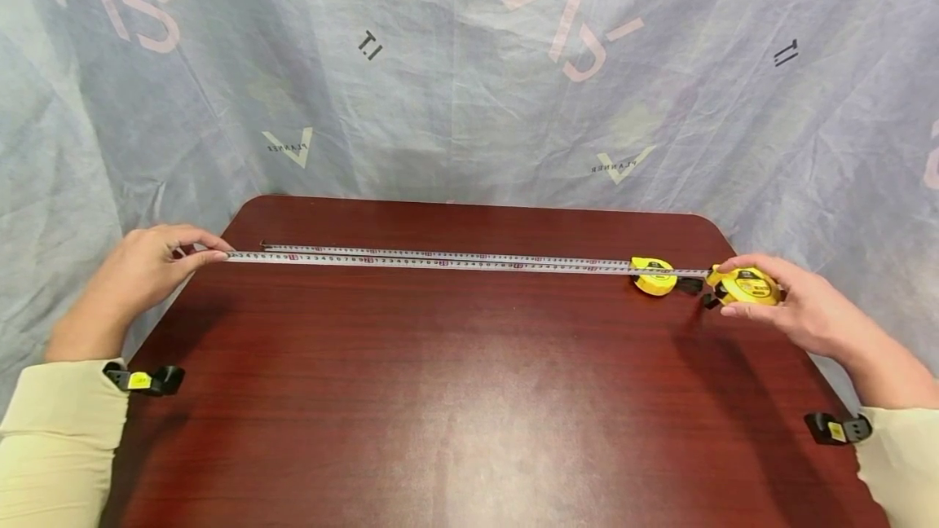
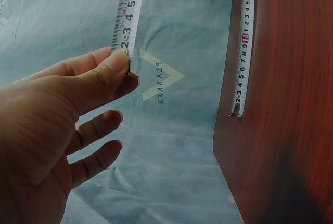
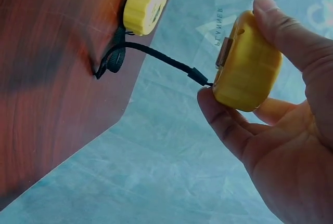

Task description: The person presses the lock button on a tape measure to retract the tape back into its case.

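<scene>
Measuring blade (image 1: 403, 262) extended over the table (image 1: 469, 381).
Left hand (image 1: 150, 275) pinches the blade's end above the table's left edge; a second blade (image 1: 455, 255) lies along the table's far part, reaching its resting tape measure (image 1: 651, 286) near the table's right edge; above that edge, the held tape measure (image 1: 750, 287) is grasped by the right hand (image 1: 810, 308).

The head view looked forward and down from above the worktop (image 1: 477, 381), wide enough to take in the backdrop (image 1: 455, 104), the left grip (image 1: 150, 271) and the right grip (image 1: 810, 308). Each wrist view looked from close behind its own grip, the worktop turned sideways: right of frame for the left, left for the right. The head view shared the tape ends (image 2: 238, 99) with the left wrist, the yellow cases (image 3: 247, 68) with the right.
</scene>
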The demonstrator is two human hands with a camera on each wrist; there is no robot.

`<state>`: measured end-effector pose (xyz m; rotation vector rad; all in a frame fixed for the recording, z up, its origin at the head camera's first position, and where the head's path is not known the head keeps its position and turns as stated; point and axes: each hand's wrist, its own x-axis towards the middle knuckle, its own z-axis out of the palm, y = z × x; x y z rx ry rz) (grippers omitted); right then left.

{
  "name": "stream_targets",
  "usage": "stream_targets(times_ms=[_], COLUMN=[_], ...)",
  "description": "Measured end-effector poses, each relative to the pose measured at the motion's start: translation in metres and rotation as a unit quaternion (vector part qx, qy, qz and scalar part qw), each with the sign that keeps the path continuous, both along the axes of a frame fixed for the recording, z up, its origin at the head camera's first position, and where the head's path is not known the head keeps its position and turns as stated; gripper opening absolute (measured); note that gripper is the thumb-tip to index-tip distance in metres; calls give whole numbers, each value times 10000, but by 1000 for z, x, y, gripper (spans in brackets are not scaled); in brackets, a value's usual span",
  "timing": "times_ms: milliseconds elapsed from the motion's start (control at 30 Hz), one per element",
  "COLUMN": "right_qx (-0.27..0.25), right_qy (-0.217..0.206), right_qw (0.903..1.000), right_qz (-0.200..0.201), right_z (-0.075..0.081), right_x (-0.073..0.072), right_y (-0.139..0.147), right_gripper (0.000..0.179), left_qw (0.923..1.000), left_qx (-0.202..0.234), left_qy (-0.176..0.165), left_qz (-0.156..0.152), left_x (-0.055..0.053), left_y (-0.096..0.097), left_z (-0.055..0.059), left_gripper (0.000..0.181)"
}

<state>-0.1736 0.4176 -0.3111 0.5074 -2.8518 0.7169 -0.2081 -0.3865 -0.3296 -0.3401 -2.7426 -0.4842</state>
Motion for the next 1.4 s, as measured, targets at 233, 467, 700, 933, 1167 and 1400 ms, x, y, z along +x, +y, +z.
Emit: stream_targets(times_ms=[233, 467, 700, 933, 1167, 1400], right_qx=[63, 262, 162, 338, 425, 207], right_qy=[298, 455, 694, 770, 727, 824], right_qw=[9994, 9970, 9944, 9932, 9927, 9934], right_qz=[177, 569, 783, 808, 863, 770], right_z=[-3, -7, -10, -9, -7, -7], right_x=[3, 4, 3, 3, 5, 6], right_y=[1, 1, 0, 0, -1, -4], right_gripper=[43, 39, 42, 43, 41, 41], left_qw=[9999, 9998, 9996, 9995, 9996, 9997], left_qx=[16, -11, -73, -117, -178, -144], left_qy=[153, 195, 246, 244, 195, 164], left_qz=[-78, -65, -110, -139, -86, -84], left_x=[-2, -2, -3, -3, -1, 0], left_y=[1, 2, 1, 0, -1, -3], left_z=[3, 6, 8, 9, 9, 7], left_gripper=[9, 7, 8, 8, 8, 8])
